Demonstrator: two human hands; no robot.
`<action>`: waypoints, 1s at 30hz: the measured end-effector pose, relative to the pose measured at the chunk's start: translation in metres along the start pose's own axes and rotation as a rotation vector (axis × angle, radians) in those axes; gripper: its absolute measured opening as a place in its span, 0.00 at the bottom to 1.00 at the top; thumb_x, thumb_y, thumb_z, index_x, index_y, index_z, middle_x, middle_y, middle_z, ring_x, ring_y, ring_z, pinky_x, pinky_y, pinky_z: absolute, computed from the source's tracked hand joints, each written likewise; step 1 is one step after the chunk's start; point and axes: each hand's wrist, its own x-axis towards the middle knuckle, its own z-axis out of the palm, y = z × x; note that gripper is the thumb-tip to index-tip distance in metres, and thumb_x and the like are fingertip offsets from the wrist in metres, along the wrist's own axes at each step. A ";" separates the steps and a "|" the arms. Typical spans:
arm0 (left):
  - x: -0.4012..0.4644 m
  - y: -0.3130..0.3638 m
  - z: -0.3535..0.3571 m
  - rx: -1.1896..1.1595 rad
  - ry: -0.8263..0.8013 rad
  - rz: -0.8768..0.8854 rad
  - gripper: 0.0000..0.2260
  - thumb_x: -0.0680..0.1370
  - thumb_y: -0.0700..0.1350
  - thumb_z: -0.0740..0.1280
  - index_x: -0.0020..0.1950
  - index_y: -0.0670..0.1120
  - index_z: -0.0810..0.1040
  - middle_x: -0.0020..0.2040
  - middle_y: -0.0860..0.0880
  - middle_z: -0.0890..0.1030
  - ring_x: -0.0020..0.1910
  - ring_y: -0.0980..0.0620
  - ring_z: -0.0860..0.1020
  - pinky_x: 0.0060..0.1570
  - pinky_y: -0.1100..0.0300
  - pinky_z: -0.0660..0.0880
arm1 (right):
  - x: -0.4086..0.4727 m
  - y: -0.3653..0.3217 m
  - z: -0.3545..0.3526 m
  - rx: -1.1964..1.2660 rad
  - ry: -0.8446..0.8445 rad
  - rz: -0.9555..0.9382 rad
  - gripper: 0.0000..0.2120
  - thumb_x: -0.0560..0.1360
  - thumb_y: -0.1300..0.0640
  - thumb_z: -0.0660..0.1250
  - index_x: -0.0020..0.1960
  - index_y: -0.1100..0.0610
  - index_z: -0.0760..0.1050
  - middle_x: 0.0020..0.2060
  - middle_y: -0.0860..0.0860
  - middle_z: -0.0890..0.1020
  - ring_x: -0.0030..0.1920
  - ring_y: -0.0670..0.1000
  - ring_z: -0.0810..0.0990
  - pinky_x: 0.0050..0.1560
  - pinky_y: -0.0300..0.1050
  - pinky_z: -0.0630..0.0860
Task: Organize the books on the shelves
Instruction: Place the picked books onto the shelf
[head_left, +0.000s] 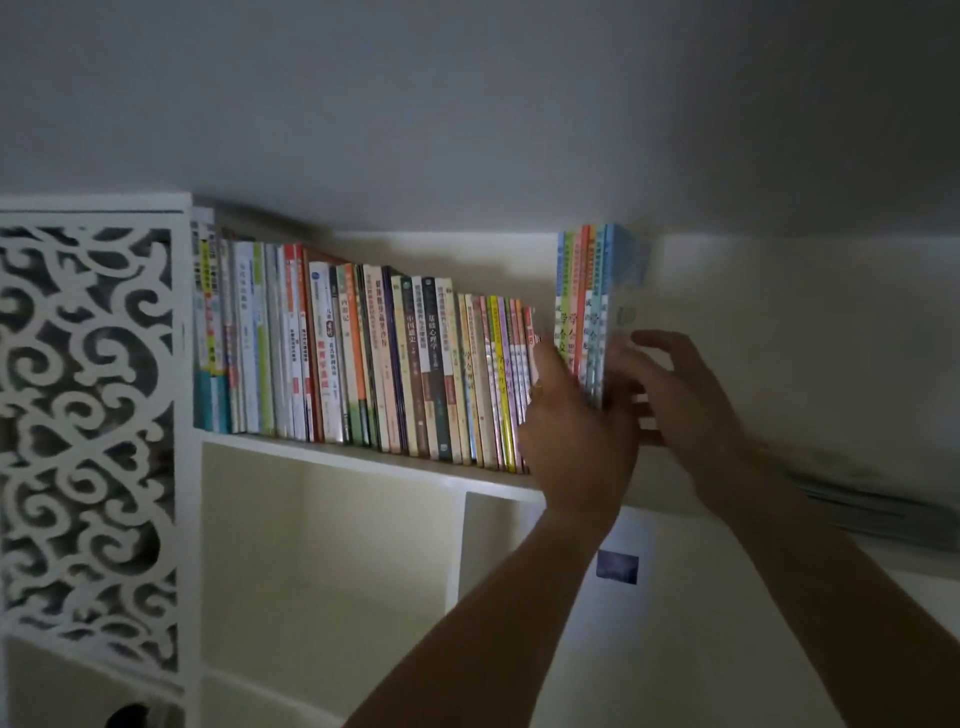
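1. Nearest the camera, two bare forearms reach up and away from the bottom edge of the view toward a high shelf. The room is dim.

2. The left hand (574, 415) presses flat against the left side of a small bundle of thin, pastel-spined paperback books (584, 312). The right hand (670, 387) is on the bundle's right side, fingers curled toward the outer cover. Together the hands clasp the bundle between them; the right hand is blurred, so how firmly it grips is hard to tell.

3. The bundle stands upright over the right part of the white shelf board (332, 452), its lower end hidden by the hands. Its top stands higher than the neighbouring books. A narrow gap separates it from them.

4. To the left, a long row of upright books with mixed-colour spines (363, 358) fills the same shelf, descending in height toward the hands.

5. Below the board are bare cream compartments. At far left stands a white panel with cut-out scrollwork (88, 441). Behind everything is a plain pale wall (467, 104).

6. The step in hand appears to be adding this bundle to the row's right end. The next move likely calls for sliding it left until it touches the last book, keeping the thin books squeezed together so none fall.
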 end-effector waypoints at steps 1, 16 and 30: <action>0.003 -0.011 0.010 0.015 -0.002 -0.010 0.24 0.79 0.54 0.71 0.70 0.48 0.67 0.52 0.50 0.85 0.44 0.51 0.85 0.40 0.53 0.84 | 0.008 -0.001 -0.001 0.016 -0.046 0.041 0.15 0.77 0.41 0.68 0.60 0.45 0.75 0.51 0.52 0.85 0.44 0.51 0.86 0.40 0.47 0.81; -0.007 -0.061 0.022 0.617 -0.104 0.225 0.22 0.81 0.57 0.53 0.64 0.44 0.76 0.55 0.46 0.78 0.53 0.47 0.75 0.52 0.52 0.69 | 0.043 0.052 0.029 -0.262 -0.142 0.019 0.32 0.74 0.33 0.66 0.73 0.46 0.67 0.63 0.49 0.80 0.54 0.49 0.79 0.61 0.49 0.76; 0.069 -0.058 -0.004 0.710 -0.168 0.452 0.26 0.81 0.52 0.66 0.77 0.44 0.66 0.64 0.42 0.77 0.60 0.43 0.78 0.60 0.46 0.76 | 0.046 0.060 0.039 -0.782 0.119 -0.225 0.32 0.70 0.33 0.70 0.60 0.52 0.61 0.47 0.48 0.79 0.42 0.54 0.82 0.40 0.46 0.77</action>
